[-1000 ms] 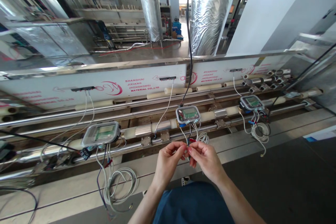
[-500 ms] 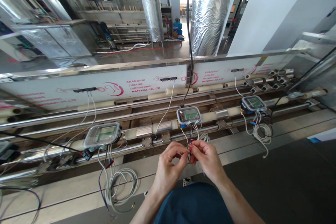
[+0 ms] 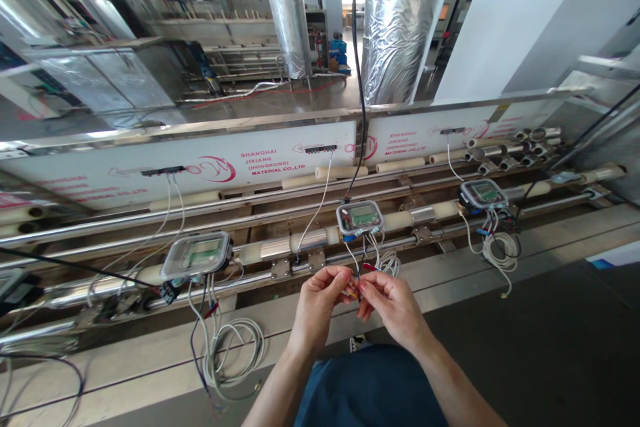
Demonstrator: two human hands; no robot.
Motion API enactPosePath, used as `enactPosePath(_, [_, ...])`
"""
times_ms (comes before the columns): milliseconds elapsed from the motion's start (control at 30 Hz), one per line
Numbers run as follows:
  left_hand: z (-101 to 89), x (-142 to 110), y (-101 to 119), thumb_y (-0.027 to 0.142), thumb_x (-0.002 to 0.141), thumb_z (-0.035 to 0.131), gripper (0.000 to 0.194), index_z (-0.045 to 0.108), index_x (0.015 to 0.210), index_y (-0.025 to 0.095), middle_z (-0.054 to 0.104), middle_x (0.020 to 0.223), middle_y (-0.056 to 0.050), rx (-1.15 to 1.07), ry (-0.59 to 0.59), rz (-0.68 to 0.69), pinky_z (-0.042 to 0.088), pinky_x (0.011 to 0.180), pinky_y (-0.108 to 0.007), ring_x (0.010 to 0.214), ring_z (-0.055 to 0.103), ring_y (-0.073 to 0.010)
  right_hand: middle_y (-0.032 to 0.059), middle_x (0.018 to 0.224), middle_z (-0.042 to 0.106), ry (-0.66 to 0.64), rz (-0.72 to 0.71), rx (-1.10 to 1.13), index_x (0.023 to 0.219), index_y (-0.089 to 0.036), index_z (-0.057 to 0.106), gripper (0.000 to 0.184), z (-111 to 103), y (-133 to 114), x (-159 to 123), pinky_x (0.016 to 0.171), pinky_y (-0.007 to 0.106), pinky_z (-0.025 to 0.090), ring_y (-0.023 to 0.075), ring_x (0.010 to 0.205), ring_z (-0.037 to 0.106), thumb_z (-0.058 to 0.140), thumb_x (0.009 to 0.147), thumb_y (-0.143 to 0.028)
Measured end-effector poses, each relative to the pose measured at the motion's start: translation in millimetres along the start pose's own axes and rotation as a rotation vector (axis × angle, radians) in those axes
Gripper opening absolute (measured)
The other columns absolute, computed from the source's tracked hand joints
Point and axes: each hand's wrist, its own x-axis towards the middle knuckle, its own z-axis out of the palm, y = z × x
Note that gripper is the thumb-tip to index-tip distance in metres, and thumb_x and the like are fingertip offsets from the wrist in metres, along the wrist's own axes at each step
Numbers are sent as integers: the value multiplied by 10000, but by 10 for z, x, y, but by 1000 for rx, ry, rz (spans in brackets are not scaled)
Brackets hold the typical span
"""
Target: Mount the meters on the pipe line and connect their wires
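Note:
In the head view, my left hand [image 3: 317,307] and my right hand [image 3: 397,307] meet low in the middle, fingertips nearly touching. Both pinch thin wire ends of a dark cable [image 3: 359,271]; the exact strands are mostly hidden by the fingers. Just beyond them sits a meter [image 3: 360,217] with a clear cover, a small display and a green circuit board, mounted on a pipe. Several cables drop from its lower edge, including a light-grey coil [image 3: 389,262]. A small red piece [image 3: 370,267] shows directly above my right fingertips.
Similar meters stand on the pipe at left [image 3: 197,255] and right [image 3: 484,195], with grey cable coils [image 3: 235,350] below. A metal ledge [image 3: 450,290] runs along the front. One black cable [image 3: 361,80] hangs down to the middle meter. Foil-wrapped tanks [image 3: 404,33] stand behind the panel.
My left hand has turned, its thumb and fingertips rising a little along the wires. The right hand has shifted slightly down, and the red piece now shows more clearly above it.

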Motion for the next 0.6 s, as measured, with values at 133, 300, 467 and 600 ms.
enactPosePath(133, [-37, 10, 15, 329, 654, 768, 326, 624, 838, 101, 570, 663, -2, -139, -2, -106, 417, 521, -147, 566, 511, -62, 31, 626, 626, -3, 0, 39, 864, -112, 594, 406, 0, -6, -7, 512, 236, 500, 121, 510, 588, 556, 802, -511])
enactPosePath(300, [-43, 0, 28, 338, 632, 780, 399, 639, 914, 92, 589, 662, -15, -112, -20, -133, 426, 545, -167, 562, 527, -75, 10, 578, 599, -25, 0, 16, 845, -112, 576, 380, -16, 13, -3, 479, 211, 474, 102, 473, 562, 555, 811, -490])
enactPosePath(467, [-47, -18, 26, 331, 683, 739, 326, 649, 890, 95, 617, 643, -25, 44, -73, -64, 418, 548, -180, 535, 531, -83, 4, 608, 591, -46, 38, -76, 783, -127, 538, 349, -43, 20, 8, 408, 181, 379, 65, 417, 488, 573, 799, -474])
enactPosePath(600, [-66, -7, 19, 331, 712, 713, 261, 618, 778, 98, 580, 617, 1, 102, 2, 33, 417, 542, -175, 533, 517, -77, -5, 652, 569, -37, -6, -31, 930, -144, 508, 286, -60, -19, -12, 417, 189, 336, 70, 442, 481, 508, 845, -418])
